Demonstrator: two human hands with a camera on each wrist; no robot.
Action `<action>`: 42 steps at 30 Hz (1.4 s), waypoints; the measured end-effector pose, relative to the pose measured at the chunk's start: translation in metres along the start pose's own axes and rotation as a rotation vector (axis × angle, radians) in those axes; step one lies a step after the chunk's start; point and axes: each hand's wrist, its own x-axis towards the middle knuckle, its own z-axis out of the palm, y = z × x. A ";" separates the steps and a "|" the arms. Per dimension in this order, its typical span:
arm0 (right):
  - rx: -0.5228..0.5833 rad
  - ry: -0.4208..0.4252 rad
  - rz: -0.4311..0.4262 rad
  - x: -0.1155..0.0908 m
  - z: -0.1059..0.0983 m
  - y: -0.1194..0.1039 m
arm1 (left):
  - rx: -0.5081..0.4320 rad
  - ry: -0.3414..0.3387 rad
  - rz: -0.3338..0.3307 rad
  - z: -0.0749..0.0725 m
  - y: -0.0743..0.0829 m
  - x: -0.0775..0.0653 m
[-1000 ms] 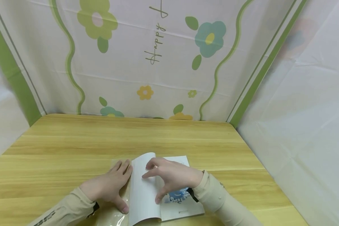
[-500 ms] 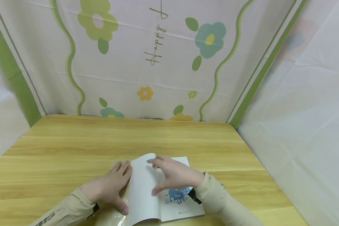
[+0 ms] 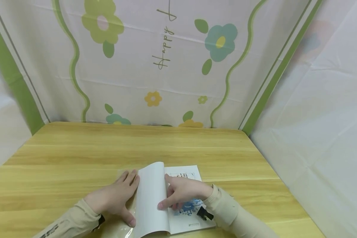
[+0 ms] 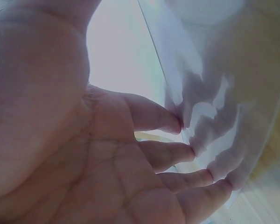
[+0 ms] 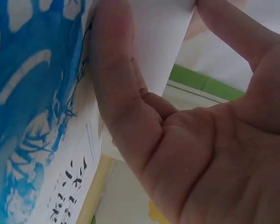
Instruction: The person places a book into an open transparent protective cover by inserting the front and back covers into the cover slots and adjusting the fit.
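Observation:
An open book [image 3: 193,220] lies near the table's front edge, its right-hand page showing black characters and a blue picture. Its blank white leaf [image 3: 150,205] curves up and over to the left. My right hand [image 3: 182,190] has the thumb on top of this leaf and the fingers tucked under its right edge, pinching it. Beneath my left hand [image 3: 116,196] is a clear plastic sheet [image 4: 224,116], pressed down by spread fingers beside the leaf's left edge. In the right wrist view, the blue picture [image 5: 28,84] lies close to the fingers.
The wooden table [image 3: 137,142] extends behind and to both sides of the book. White cloth with flowers and green bands [image 3: 181,79] hangs behind it, and plain pale cloth [image 3: 321,132] hangs at the right.
My right hand has come down from above the leaf; its fingers have slipped under the leaf's right edge with the thumb on top. My left hand has stayed in place.

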 end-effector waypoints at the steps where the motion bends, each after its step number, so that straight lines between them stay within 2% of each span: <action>1: 0.007 -0.001 -0.001 0.000 0.000 0.000 | -0.001 0.002 0.003 0.001 0.000 0.000; 7: 0.003 0.000 0.009 0.000 0.001 0.000 | 0.003 -0.001 0.014 0.002 -0.001 0.002; 17: 0.068 0.003 0.019 0.004 0.005 0.003 | 0.012 0.014 0.014 0.002 0.001 0.000; 29: 0.073 0.029 0.010 0.003 0.008 0.002 | 0.062 0.035 0.055 0.002 0.000 0.001; 37: 0.036 0.085 0.050 0.003 0.013 -0.001 | 0.043 0.015 0.035 -0.002 0.001 0.003; 42: 0.030 0.088 0.056 0.004 0.013 -0.001 | 0.055 0.016 0.030 -0.003 0.001 0.002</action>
